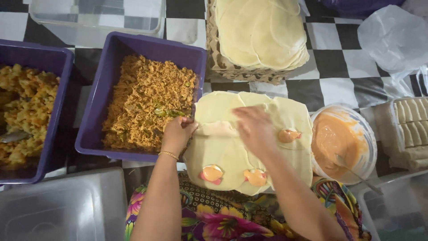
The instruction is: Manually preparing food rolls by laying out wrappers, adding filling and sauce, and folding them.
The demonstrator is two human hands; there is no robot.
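Flowered lap nearest, wrappers spread above it. Left hand pinching a wrapper edge beside the filling tub; right hand flat, fingers loosely spread. Best rolled snug, sauce dabs kept inside.

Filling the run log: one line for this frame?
left hand: on wrapper edge | right hand: on wrapper | filling tub: left | sauce bowl: right
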